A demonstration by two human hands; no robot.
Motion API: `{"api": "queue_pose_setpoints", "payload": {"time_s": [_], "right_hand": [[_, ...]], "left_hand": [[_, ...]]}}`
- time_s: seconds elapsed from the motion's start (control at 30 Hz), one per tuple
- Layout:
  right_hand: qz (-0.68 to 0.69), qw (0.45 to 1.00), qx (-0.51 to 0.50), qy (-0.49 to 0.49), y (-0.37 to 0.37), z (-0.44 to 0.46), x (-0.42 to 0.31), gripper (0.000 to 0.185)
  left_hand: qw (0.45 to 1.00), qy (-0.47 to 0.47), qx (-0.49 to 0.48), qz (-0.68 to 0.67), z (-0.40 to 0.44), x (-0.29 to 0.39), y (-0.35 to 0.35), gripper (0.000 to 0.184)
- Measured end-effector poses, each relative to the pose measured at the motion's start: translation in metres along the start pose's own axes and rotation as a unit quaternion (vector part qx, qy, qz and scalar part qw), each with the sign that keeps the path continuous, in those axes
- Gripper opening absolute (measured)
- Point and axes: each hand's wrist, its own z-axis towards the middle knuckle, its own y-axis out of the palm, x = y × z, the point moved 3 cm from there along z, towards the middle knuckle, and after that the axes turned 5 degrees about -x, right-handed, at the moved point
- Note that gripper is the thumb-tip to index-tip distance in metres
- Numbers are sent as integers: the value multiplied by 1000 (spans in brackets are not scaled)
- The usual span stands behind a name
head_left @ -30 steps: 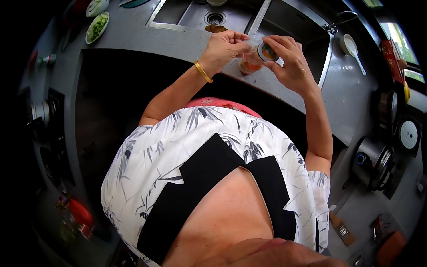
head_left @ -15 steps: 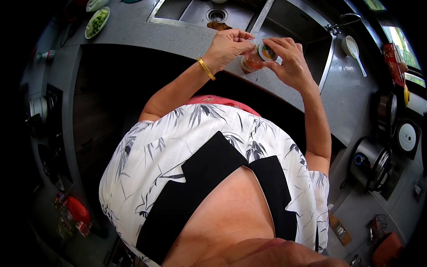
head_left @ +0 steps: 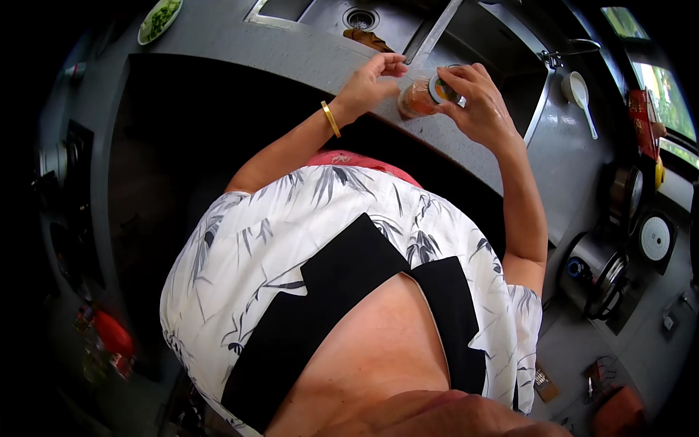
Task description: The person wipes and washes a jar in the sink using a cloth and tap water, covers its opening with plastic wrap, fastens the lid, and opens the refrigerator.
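Note:
A jar (head_left: 416,100) with orange-red contents stands tilted at the counter's front edge, with a round lid (head_left: 441,89) at its upper right. My right hand (head_left: 475,100) has its fingers and thumb round the lid. Just left of the jar is my left hand (head_left: 369,89), wearing a gold bangle at the wrist. Its fingers are curled toward the jar, and a thin clear film seems to lie between them and the jar. Whether the fingers pinch that film is too small to tell.
Behind the hands is a double sink (head_left: 466,54), with a brown object (head_left: 368,39) on its front rim. A white ladle (head_left: 575,89) lies right of the sink. An oval dish of chopped greens (head_left: 159,22) sits far left. A steel cooker (head_left: 593,273) stands at the right.
My left hand has drawn slightly away from the lid, to the left and down. The jar now shows more between my hands. The whole view has shifted a little.

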Motion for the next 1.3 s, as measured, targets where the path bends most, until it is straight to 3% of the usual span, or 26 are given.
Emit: {"api": "queue_pose_setpoints", "payload": {"time_s": [0.07, 0.1, 0.23, 0.33, 0.43, 0.53, 0.63, 0.87, 0.97, 1.07, 1.17, 1.2, 1.3], "right_hand": [[-2, 1000, 4, -2, 1, -1, 2, 45], [-2, 1000, 5, -2, 1, -1, 2, 45], [-22, 999, -7, -22, -4, 3, -2, 45], [-51, 998, -36, -28, -10, 9, -9, 42], [-86, 994, -69, -28, -12, 18, -16, 38], [-121, 988, -96, -11, -14, 22, -24, 34], [-144, 983, -112, 7, -12, 29, -26, 39], [-183, 961, -147, 144, -8, 37, -30, 50], [-158, 967, -127, 153, -5, 35, -23, 54], [-203, 920, -262, 211, -16, 39, -31, 60], [-241, 965, -89, -55, -31, 40, -15, 73], [-312, 942, -87, -88, -34, 47, -12, 82], [-274, 919, -118, -260, -25, 55, -13, 73]], "left_hand": [[980, 66, -65, 178, -2, -17, 3, 75], [975, 74, -108, 179, -2, -27, 8, 99], [947, 225, -60, 221, 11, -38, 26, 111], [969, 197, -38, 141, 19, -39, 34, 102], [939, 268, 34, 214, 27, -47, 37, 93], [955, 223, 45, 188, 23, -48, 39, 79], [939, 270, 108, 183, 21, -53, 44, 71], [926, 292, 149, 189, 17, -56, 48, 72], [924, 290, 149, 200, 17, -56, 47, 72], [927, 289, 132, 199, 17, -53, 49, 72], [935, 282, 91, 195, 17, -47, 47, 72], [937, 276, 81, 197, 20, -49, 46, 72], [941, 271, 60, 194, 20, -49, 46, 69]]}}
